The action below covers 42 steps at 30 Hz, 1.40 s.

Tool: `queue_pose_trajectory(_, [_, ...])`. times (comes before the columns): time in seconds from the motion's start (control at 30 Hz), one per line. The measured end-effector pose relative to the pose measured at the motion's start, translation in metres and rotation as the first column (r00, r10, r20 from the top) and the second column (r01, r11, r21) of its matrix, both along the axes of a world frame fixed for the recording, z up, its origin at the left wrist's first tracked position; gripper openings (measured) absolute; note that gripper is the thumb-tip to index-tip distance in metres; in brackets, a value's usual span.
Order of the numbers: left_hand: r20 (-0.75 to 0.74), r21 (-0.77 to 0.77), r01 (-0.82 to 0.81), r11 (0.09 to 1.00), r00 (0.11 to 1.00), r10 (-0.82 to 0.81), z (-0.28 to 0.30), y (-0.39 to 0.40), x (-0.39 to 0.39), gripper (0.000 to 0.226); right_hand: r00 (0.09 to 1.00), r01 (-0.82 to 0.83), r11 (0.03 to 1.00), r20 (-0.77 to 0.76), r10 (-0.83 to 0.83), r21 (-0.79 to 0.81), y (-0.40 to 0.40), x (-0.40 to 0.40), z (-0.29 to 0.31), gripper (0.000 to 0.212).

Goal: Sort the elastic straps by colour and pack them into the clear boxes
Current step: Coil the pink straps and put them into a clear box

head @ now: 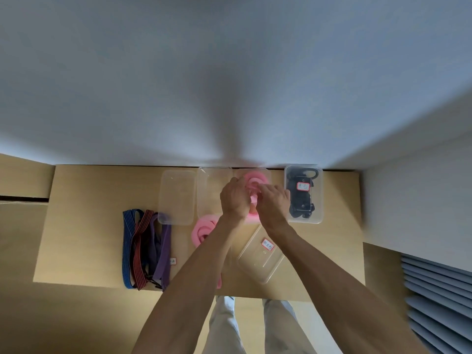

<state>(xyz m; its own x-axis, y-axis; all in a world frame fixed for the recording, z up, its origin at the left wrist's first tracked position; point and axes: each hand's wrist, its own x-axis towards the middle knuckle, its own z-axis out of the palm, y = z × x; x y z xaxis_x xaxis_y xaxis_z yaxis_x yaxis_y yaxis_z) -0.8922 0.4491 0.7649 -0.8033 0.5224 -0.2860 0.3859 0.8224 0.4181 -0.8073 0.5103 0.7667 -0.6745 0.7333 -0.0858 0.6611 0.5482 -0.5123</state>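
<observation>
- Pink strap (251,180), coiled, sits in a clear box (265,172) at upper centre of the frame, against the wall edge of the table (76,226); both hands are on it.
- Handling, judged: light, soft, springy; a coil will likely try to unwind, so press it flat and hold across the loops, not by one end.
- Left hand (233,198): fingers curled down over the coil's left side, seemingly gripping it; wrist straight, forearm running up from bottom centre.
- Right hand (272,198): fingers bent onto the coil's right side, pinching or pressing; exact contact blurred.
- Second pink strap (203,229) lies loose on the table just below and left of the box, partly under the left forearm.
- Empty clear box (214,190) just left; another see-through piece (176,198) beyond it, box or lid unclear.
- Labelled lid (261,254) tilted at lower centre-right.
- Closed box of black straps (303,194) at upper right, labelled.
- Blue strap (127,249), red striped strap (140,251) and purple strap (164,249) lie bunched at left, unsorted.
</observation>
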Motion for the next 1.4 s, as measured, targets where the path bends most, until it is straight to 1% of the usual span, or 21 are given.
queue_pose_trajectory(0.07, [-0.038,0.032,0.026,0.999,0.999,-0.025,-0.001,-0.002,0.001,0.023,0.997,0.008,1.0,0.082,-0.007,-0.015,0.001,-0.003,-0.004,0.029])
queue_pose_trajectory(0.17, [-0.042,0.037,0.089,0.995,0.995,-0.088,-0.008,-0.004,-0.002,0.016,0.991,0.031,0.999,0.133,-0.027,-0.027,0.002,-0.011,-0.003,0.024])
queue_pose_trajectory(0.23, [-0.029,0.014,0.164,0.986,0.986,-0.164,-0.013,-0.005,-0.002,0.017,0.989,-0.035,0.999,0.148,0.031,0.024,0.004,-0.012,-0.009,0.018])
queue_pose_trajectory(0.27, [-0.032,0.021,0.186,0.982,0.982,-0.185,-0.014,-0.006,-0.001,0.017,0.98,-0.078,0.997,0.183,0.073,0.021,0.005,-0.012,-0.013,0.011])
queue_pose_trajectory(0.3, [-0.031,0.043,0.193,0.98,0.981,-0.192,-0.015,-0.009,0.0,0.018,0.971,-0.11,0.994,0.215,0.107,0.0,0.005,-0.012,-0.016,0.01])
queue_pose_trajectory(0.37, [-0.03,0.075,0.216,0.974,0.976,-0.214,-0.018,-0.015,0.001,0.022,0.961,-0.143,0.987,0.228,0.156,-0.073,0.002,-0.01,-0.022,0.024])
queue_pose_trajectory(0.47, [-0.046,0.068,0.206,0.976,0.978,-0.203,-0.02,-0.024,0.001,0.019,0.981,-0.135,0.988,0.131,0.144,-0.074,-0.006,-0.003,-0.019,0.029])
queue_pose_trajectory(0.53, [-0.073,0.117,0.149,0.982,0.987,-0.142,-0.017,-0.024,-0.001,0.011,0.994,-0.102,0.994,0.021,0.103,-0.024,-0.011,0.002,-0.016,0.021])
queue_pose_trajectory(0.6, [-0.107,0.207,0.14,0.968,0.987,-0.12,-0.014,-0.024,0.002,0.006,0.997,-0.073,0.995,-0.03,0.075,0.064,-0.01,0.009,-0.014,0.029])
queue_pose_trajectory(0.63, [-0.132,0.25,0.15,0.957,0.984,-0.119,-0.012,-0.026,0.004,0.009,0.997,-0.072,0.991,-0.014,0.074,0.112,-0.008,0.011,-0.014,0.031])
queue_pose_trajectory(0.7, [-0.187,0.293,0.177,0.94,0.974,-0.125,-0.009,-0.031,0.006,0.02,0.997,-0.075,0.986,0.002,0.075,0.148,-0.004,0.013,-0.013,0.024])
queue_pose_trajectory(0.8, [-0.252,0.296,0.21,0.932,0.958,-0.135,-0.005,-0.037,0.006,0.023,0.994,-0.04,0.996,-0.096,0.048,0.085,-0.003,0.013,-0.01,0.031])
queue_pose_trajectory(0.87, [-0.217,0.32,0.202,0.926,0.967,-0.135,-0.002,-0.037,0.007,0.021,0.991,0.007,1.0,-0.131,-0.005,0.014,-0.004,0.012,-0.007,0.025])
queue_pose_trajectory(0.97, [-0.13,0.318,0.15,0.936,0.985,-0.114,0.003,-0.039,0.013,0.002,0.976,0.068,0.988,-0.196,-0.095,-0.14,-0.01,0.014,-0.006,0.019])
queue_pose_trajectory(1.0, [-0.135,0.286,0.156,0.946,0.983,-0.122,0.004,-0.04,0.017,0.009,0.97,0.072,0.983,-0.217,-0.108,-0.168,-0.012,0.016,-0.004,0.017])
queue_pose_trajectory(1.07, [-0.141,0.211,0.185,0.96,0.977,-0.157,0.002,-0.047,0.024,0.018,0.968,0.044,0.986,-0.237,-0.082,-0.159,-0.016,0.022,-0.003,0.016])
queue_pose_trajectory(1.1, [-0.124,0.194,0.189,0.963,0.978,-0.167,-0.001,-0.051,0.025,0.015,0.971,0.015,0.989,-0.235,-0.05,-0.149,-0.019,0.025,-0.003,0.018])
queue_pose_trajectory(1.13, [-0.094,0.18,0.189,0.965,0.98,-0.175,-0.002,-0.055,0.026,0.01,0.975,-0.02,0.99,-0.221,-0.011,-0.138,-0.021,0.028,-0.002,0.022])
queue_pose_trajectory(1.23, [-0.017,0.143,0.173,0.975,0.985,-0.172,-0.006,-0.059,0.027,0.017,0.986,-0.11,0.991,-0.135,0.099,-0.071,-0.023,0.035,-0.003,0.034])
queue_pose_trajectory(1.3, [-0.007,0.199,0.13,0.971,0.991,-0.131,-0.004,-0.06,0.027,0.013,0.989,-0.103,0.995,-0.107,0.1,-0.02,-0.023,0.036,-0.006,0.039])
queue_pose_trajectory(1.4, [-0.01,0.301,0.075,0.951,0.997,-0.075,0.0,-0.061,0.024,0.011,0.983,-0.033,0.999,-0.18,0.036,0.022,-0.026,0.036,-0.005,0.044])
